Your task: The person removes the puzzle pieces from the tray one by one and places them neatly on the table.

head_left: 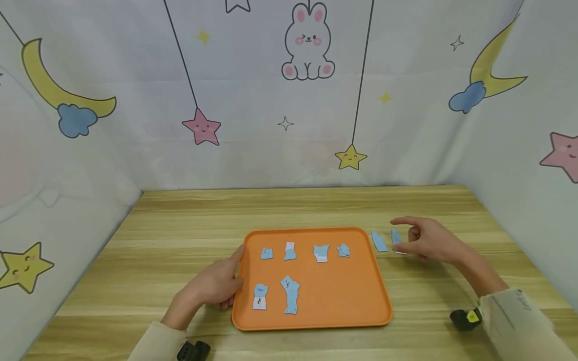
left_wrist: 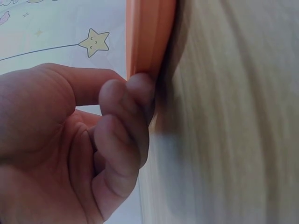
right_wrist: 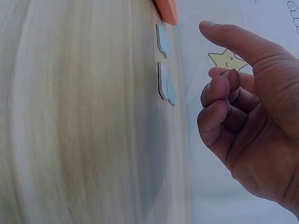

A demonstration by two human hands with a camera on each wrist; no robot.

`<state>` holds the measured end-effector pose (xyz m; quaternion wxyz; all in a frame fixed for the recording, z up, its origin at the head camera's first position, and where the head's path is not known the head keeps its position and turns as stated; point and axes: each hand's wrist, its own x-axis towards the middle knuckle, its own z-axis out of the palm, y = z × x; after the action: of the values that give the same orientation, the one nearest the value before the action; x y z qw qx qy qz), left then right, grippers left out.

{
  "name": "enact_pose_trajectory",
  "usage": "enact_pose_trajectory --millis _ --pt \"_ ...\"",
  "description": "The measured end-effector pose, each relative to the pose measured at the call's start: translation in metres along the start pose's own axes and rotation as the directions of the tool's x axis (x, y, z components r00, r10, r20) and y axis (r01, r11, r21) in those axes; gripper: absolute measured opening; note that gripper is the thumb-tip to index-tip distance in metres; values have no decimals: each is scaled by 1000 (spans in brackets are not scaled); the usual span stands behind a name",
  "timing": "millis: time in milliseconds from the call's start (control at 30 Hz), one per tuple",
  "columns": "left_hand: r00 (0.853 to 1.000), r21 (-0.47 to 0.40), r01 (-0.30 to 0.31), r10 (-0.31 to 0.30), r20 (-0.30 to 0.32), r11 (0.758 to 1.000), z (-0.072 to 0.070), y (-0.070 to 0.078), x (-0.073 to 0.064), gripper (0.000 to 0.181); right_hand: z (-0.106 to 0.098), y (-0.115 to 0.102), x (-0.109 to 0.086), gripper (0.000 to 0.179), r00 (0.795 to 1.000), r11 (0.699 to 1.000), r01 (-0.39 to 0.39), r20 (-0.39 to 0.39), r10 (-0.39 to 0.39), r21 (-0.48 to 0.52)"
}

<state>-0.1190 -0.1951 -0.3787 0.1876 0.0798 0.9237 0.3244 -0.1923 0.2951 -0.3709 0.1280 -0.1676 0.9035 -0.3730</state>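
An orange tray lies on the table, and my left hand grips its left side. In the left wrist view, curled fingers meet the tray's edge just above the wood. Several flat, irregular light-blue and white picture pieces rest on the tray, among them a long one with a small dark figure. To the right of the tray lie two more blue pieces, one nearer it and one partly behind my right thumb. My right hand hovers there holding nothing, index finger and thumb spread, other fingers curled.
A wood-grain table carries the tray. Pale fabric walls printed with stars, moons and a rabbit stand behind it and at both sides. A dark wrist device shows by my right sleeve, another by the left.
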Motion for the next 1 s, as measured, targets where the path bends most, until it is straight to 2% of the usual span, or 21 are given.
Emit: enact_pose_trajectory --millis 267,600,767,1000 --pt "1000 1 -8 8 -5 1000 1 -1 -2 81 12 -8 0 74 1000 1000 7 -20 -7 -9" --pt "1000 -1 16 -16 -5 1000 1 0 -2 81 30 -43 0 68 993 988 61 -89 -74 -145" --pt "1000 -3 22 -22 -1 1000 0 1 -2 81 42 -58 1 66 993 982 73 -79 -88 -172" --pt "1000 -6 22 -22 5 1000 0 2 -3 81 59 -74 5 67 993 982 95 -54 -105 -162"
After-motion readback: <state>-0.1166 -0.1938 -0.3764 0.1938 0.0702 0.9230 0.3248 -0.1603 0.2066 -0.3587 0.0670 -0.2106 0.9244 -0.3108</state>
